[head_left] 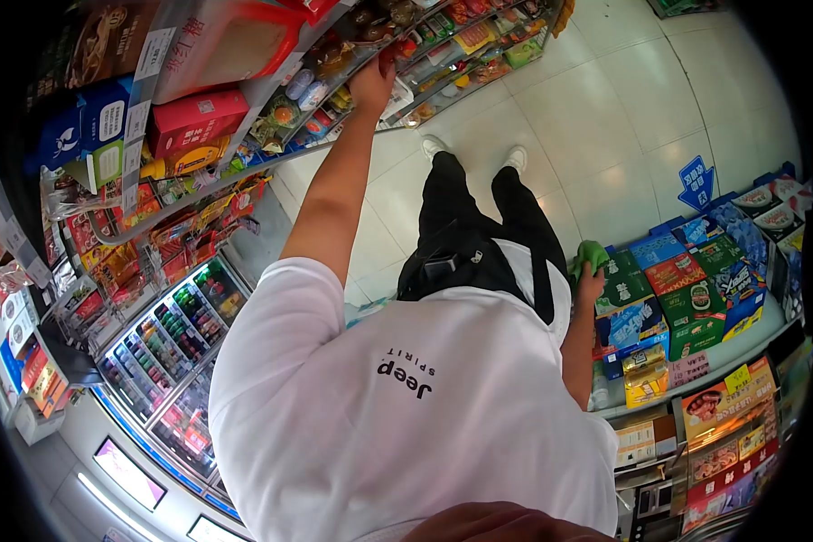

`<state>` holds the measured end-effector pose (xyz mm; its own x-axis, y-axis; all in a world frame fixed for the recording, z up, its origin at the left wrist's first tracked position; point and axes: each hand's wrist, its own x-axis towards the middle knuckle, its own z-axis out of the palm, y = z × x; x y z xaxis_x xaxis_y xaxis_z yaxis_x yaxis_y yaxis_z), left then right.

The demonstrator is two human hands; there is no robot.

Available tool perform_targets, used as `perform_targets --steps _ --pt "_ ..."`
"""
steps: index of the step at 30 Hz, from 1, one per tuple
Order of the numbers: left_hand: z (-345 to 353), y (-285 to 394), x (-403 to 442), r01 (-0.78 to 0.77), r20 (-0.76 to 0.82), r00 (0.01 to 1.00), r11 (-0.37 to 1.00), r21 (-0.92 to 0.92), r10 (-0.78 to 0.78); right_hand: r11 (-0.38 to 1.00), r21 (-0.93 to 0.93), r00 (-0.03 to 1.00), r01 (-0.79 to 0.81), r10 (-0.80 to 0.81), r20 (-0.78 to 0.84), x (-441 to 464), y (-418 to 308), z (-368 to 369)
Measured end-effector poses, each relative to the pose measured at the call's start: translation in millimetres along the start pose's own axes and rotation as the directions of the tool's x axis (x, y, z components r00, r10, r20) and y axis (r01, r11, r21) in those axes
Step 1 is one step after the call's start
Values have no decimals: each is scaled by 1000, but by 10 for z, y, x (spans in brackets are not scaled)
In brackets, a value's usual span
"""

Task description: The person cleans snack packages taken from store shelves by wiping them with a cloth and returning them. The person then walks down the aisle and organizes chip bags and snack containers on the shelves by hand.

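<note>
Two bare hands work far apart, each beside its own display. In the right half of the frame, near the middle height, the right hand (593, 285) is closed around a bunched green cloth (589, 256), fingers curled in with little gap showing; most of the cloth bulges out above the knuckles. It is just beside a green carton (618, 282) at the near end of the counter (768, 323); whether cloth and carton touch, the view does not settle.

The cloth should be light, soft and limp, with nothing in it to break. It would fold and crumple under any grip, so a firm handful at its gathered middle holds it best; pinched by one corner, the rest would droop and could drag against the cartons. Dry, it should not slip much; whether it is damp cannot be told.

At the upper centre, the left hand (370, 88) is at the snack shelf (287, 70), its arm nearly straight. Its fingers run into shadow among small wrapped goods, so how far it is open and whether it has hold of anything cannot be told. Yellow packets (474, 37) lie to its right in the frame; such soft wrappers would likely crinkle and slide if pressed.
</note>
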<state>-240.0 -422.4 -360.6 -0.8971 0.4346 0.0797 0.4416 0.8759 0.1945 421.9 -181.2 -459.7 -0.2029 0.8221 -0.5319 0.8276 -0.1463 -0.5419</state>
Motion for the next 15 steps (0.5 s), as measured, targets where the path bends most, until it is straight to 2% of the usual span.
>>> perform_targets --steps 1,2,4,7,8,10,11,12,15 --pt "-51 20 -35 3 22 1000 1000 -18 -3 997 -66 999 34 -35 -13 12 -120 -16" --pt "-57 8 -36 1 -14 1000 1000 15 -1 1000 25 1000 2 -2 7 2 -254 -35" --pt "12 -102 38 31 22 999 999 -10 -30 977 205 997 -66 57 48 -10 -526 -68" --pt "198 -301 256 58 163 985 996 -60 -48 986 166 998 28 -36 43 47 -519 -83" --pt "173 -315 263 70 227 972 995 -77 -51 984 179 998 -17 7 57 38 -507 -90" --pt "4 -185 244 91 245 966 995 -30 -81 972 204 991 -115 99 88 -36 -469 -111" --pt "-71 -89 227 95 250 964 995 -9 -90 981 163 993 -105 93 77 -26 -278 -83" --pt "-75 -58 174 -18 92 996 999 45 14 988 127 994 -93 86 63 -19 -99 -37" --pt "-157 -28 117 46 266 963 999 5 -46 991 -73 992 -109 113 61 -111 51 -25"
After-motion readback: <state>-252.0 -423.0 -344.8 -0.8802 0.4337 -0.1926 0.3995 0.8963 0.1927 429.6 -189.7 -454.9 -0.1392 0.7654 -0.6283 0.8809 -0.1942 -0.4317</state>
